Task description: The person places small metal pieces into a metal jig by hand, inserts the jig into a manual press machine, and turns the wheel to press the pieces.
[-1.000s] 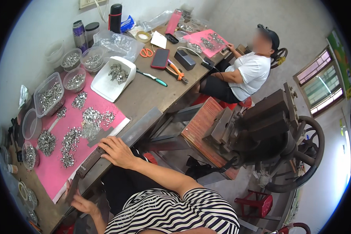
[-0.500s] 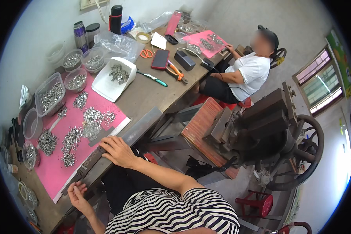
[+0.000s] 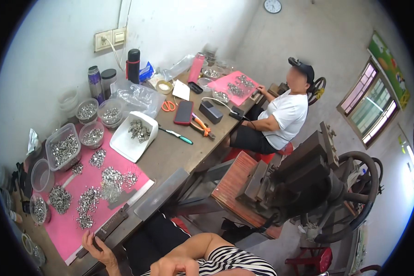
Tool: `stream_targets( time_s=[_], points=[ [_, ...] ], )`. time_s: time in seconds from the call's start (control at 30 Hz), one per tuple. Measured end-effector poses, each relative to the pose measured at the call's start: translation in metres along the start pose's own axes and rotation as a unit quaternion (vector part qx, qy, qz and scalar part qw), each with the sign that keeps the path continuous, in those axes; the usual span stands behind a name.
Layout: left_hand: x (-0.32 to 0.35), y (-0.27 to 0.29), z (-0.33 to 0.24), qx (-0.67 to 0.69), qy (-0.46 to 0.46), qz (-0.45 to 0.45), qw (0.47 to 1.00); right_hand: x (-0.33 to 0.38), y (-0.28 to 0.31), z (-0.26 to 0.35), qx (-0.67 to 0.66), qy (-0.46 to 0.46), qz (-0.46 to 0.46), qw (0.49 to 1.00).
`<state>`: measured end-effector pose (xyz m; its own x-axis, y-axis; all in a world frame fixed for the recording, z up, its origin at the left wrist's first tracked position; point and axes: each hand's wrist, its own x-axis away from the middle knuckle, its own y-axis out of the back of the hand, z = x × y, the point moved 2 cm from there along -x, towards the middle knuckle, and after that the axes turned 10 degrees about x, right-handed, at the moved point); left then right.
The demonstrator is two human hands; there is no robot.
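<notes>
My left hand [image 3: 96, 246] grips the near end of a dark metal bar [image 3: 117, 221] that lies along the table's front edge. Beside it, a pink mat [image 3: 69, 225] carries several piles of small silvery metal parts [image 3: 110, 177]. My right hand [image 3: 175, 266] hangs off the table at the lower edge, in front of my striped shirt. Its fingers are curled and nothing shows in them. A grey metal plate [image 3: 161, 193] sits on the table edge to the right of the bar.
Clear tubs of metal parts [image 3: 64, 149] and a white scoop tray [image 3: 124, 142] stand behind the mat. Farther along lie a red phone [image 3: 184, 112], scissors [image 3: 168, 106] and pliers [image 3: 201, 126]. A seated co-worker [image 3: 285, 115] works at the table's far end. A dark press machine [image 3: 317, 184] stands right.
My right hand has left the table edge by the grey plate and pulled back toward my body. My left hand has moved up onto the dark bar.
</notes>
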<state>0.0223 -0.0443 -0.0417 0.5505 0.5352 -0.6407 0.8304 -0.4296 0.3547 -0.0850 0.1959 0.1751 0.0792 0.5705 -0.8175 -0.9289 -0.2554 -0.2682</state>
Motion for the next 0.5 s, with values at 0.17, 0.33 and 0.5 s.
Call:
stream_targets(
  time_s=[0.17, 0.33, 0.5],
  points=[
    [-0.009, -0.008, -0.017, 0.008, 0.009, 0.02, 1.0, -0.006, 0.008, 0.005, 0.006, 0.002, 0.012, 1.0],
    [-0.008, -0.007, -0.015, -0.013, 0.004, 0.018, 1.0, -0.005, 0.013, 0.006, 0.005, 0.003, 0.02, 1.0],
    [-0.009, -0.008, -0.017, -0.031, -0.006, 0.019, 0.999, -0.002, 0.018, 0.007, 0.009, 0.002, 0.026, 1.0]
  ],
)
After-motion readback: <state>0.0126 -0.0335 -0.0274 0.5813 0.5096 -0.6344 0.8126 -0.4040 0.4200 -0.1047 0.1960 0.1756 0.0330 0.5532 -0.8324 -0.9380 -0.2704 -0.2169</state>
